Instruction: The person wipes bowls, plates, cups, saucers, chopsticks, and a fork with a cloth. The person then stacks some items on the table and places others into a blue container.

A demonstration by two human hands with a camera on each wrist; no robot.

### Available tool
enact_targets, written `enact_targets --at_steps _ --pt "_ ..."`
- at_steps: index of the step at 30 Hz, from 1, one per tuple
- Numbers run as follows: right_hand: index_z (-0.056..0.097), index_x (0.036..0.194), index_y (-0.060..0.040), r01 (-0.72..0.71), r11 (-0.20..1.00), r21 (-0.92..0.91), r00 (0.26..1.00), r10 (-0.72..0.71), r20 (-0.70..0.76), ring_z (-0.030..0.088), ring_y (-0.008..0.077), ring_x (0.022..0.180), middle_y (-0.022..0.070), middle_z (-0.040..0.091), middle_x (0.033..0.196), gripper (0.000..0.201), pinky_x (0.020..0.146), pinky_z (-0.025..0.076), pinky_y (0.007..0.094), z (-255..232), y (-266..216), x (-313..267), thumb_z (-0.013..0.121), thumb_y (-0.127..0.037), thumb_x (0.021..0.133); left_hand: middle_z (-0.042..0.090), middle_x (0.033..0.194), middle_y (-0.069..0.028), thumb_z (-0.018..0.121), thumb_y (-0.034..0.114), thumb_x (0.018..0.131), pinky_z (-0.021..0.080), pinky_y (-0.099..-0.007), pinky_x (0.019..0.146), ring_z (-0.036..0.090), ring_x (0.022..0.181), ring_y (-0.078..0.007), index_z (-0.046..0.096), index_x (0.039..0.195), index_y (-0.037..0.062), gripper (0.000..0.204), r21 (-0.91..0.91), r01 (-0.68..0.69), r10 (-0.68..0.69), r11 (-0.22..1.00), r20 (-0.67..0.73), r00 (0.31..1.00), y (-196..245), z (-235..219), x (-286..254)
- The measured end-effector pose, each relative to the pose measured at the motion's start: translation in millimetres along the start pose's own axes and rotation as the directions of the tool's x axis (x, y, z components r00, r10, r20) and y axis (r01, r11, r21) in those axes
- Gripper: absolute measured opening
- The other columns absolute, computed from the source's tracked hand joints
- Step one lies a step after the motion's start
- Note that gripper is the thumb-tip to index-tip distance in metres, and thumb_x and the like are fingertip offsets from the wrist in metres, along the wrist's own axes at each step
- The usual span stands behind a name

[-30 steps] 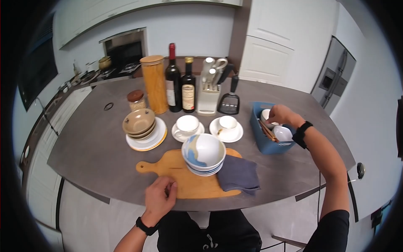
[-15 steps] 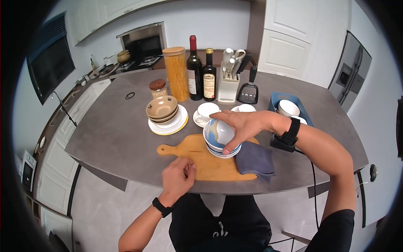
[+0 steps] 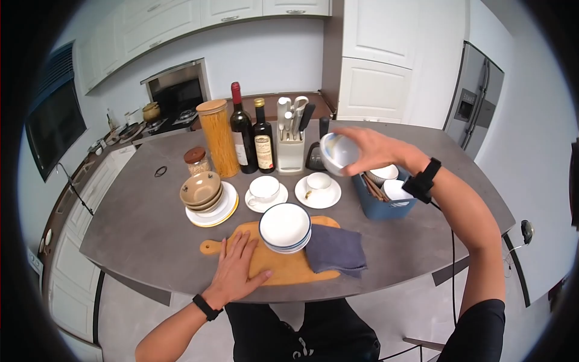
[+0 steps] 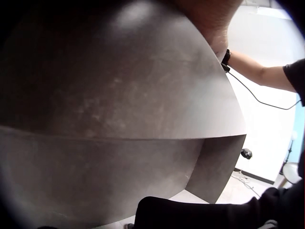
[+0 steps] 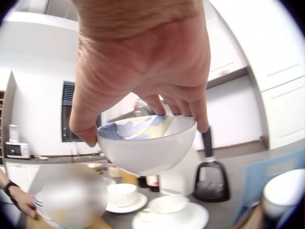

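Note:
My right hand point(image 3: 379, 151) grips a small white bowl point(image 3: 338, 155) by its rim, thumb on one side and fingers on the other. Blue and yellow patches colour the inside of this bowl in the right wrist view. It is tilted and held up in the air, just left of a blue bin point(image 3: 386, 211). Fingers spread, my left hand point(image 3: 236, 270) rests on the wooden cutting board point(image 3: 301, 276). On that board stands a stack of white bowls with blue rims point(image 3: 285, 226), beside a folded dark-blue cloth point(image 3: 336, 248).
White bowls and brown sticks sit in the bin. Two white cups point(image 3: 264, 188) on saucers stand behind the board. Brown bowls point(image 3: 200, 188) top some plates at left. Behind are a pasta jar point(image 3: 218, 139), two bottles point(image 3: 263, 145), a knife block point(image 3: 291, 154) and a black spatula point(image 3: 315, 158).
My right hand left the bin, took the patterned top bowl off the stack, and carried it up and right toward the bin. My left hand went from curled to spread on the board.

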State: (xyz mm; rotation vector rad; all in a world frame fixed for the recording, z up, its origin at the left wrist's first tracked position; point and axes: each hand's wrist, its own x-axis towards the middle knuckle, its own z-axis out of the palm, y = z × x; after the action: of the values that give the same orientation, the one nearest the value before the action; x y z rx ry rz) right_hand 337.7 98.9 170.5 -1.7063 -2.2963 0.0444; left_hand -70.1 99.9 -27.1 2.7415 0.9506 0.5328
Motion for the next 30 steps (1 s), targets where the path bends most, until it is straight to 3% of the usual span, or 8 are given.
enact_targets --at_steps 5,9,12,14,21,23,27,30 --pt "0.048 0.143 0.009 -0.31 0.95 -0.033 0.951 0.31 0.0 0.055 0.0426 0.128 0.0318 0.055 0.138 0.102 0.111 0.044 0.0421 -2.2 100.3 -22.7 0.076 -0.05 0.064 0.036 0.155 -0.0298 0.064 0.056 0.089 0.009 -0.0608 0.122 0.027 0.149 -0.0442 0.044 0.146 -0.0016 0.084 0.004 0.058 -0.058 0.998 0.041 0.997 6.5 -4.4 2.9" --pt "0.049 0.141 0.0103 -0.371 0.926 -0.073 0.926 0.375 0.051 0.055 0.0429 0.129 0.0332 0.057 0.136 0.104 0.11 0.045 0.0415 20.8 149.6 -31.0 0.076 -0.052 0.063 0.037 0.154 -0.0298 0.066 0.055 0.088 0.01 -0.0607 0.122 0.028 0.149 -0.0447 0.045 0.146 -0.0013 0.083 -0.004 0.057 -0.056 0.998 0.036 0.998 6.8 -5.0 3.9" --pt "0.052 0.138 0.0097 -0.384 0.917 -0.106 0.917 0.393 0.076 0.062 0.0429 0.119 0.0336 0.063 0.125 0.102 0.102 0.051 0.0411 41.0 171.5 -30.3 0.075 -0.054 0.061 0.037 0.154 -0.0298 0.068 0.053 0.087 0.011 -0.0612 0.122 0.029 0.148 -0.0453 0.046 0.145 -0.0009 0.083 -0.003 0.061 -0.061 0.998 0.041 0.997 7.0 -5.1 4.3" --pt "0.052 0.138 0.0088 -0.438 0.886 -0.15 0.874 0.459 0.158 0.063 0.0429 0.118 0.0328 0.063 0.125 0.104 0.1 0.052 0.0416 45.6 171.4 -28.5 0.074 -0.056 0.061 0.036 0.156 -0.0265 0.072 0.048 0.084 0.011 -0.061 0.122 0.028 0.149 -0.0433 0.046 0.145 0.0011 0.08 0.001 0.067 -0.067 0.998 0.037 0.997 7.7 -4.9 4.9" --pt "0.051 0.14 0.0078 -0.487 0.855 -0.176 0.831 0.516 0.206 0.06 0.0424 0.122 0.0308 0.061 0.131 0.108 0.102 0.051 0.0421 48.0 176.8 -34.5 0.075 -0.061 0.061 0.037 0.156 -0.0263 0.072 0.046 0.084 0.012 -0.0617 0.122 0.028 0.149 -0.0434 0.046 0.144 0.0013 0.079 -0.005 0.063 -0.062 0.998 0.031 0.998 6.8 -4.6 5.2" --pt "0.051 0.14 0.0067 -0.531 0.823 -0.2 0.781 0.567 0.262 0.06 0.0413 0.123 0.0307 0.06 0.132 0.109 0.102 0.051 0.0422 44.5 165.2 -35.9 0.077 -0.064 0.062 0.037 0.155 -0.0263 0.07 0.044 0.086 0.012 -0.0612 0.122 0.028 0.149 -0.0432 0.046 0.145 0.0014 0.077 -0.009 0.066 -0.066 0.998 0.027 0.997 7.6 -5.6 5.0" --pt "0.054 0.138 0.0065 -0.502 0.837 -0.219 0.798 0.545 0.256 0.06 0.041 0.124 0.0295 0.061 0.131 0.111 0.104 0.05 0.0426 43.0 159.9 -37.2 0.079 -0.07 0.062 0.037 0.155 -0.0262 0.066 0.044 0.089 0.013 -0.06 0.122 0.029 0.149 -0.0428 0.046 0.145 0.0019 0.073 -0.026 0.064 -0.064 0.998 0.017 0.998 5.9 -5.9 3.9" --pt "0.057 0.135 0.0074 -0.38 0.863 -0.334 0.87 0.456 0.187 0.062 0.0416 0.12 0.0282 0.064 0.126 0.106 0.105 0.049 0.0441 39.2 154.2 -31.6 0.08 -0.071 0.066 0.039 0.155 -0.0248 0.062 0.042 0.093 0.014 -0.0599 0.122 0.03 0.149 -0.0417 0.047 0.145 0.0012 0.068 -0.047 0.059 -0.059 0.997 -0.01 0.998 -0.1 -2.2 2.4"
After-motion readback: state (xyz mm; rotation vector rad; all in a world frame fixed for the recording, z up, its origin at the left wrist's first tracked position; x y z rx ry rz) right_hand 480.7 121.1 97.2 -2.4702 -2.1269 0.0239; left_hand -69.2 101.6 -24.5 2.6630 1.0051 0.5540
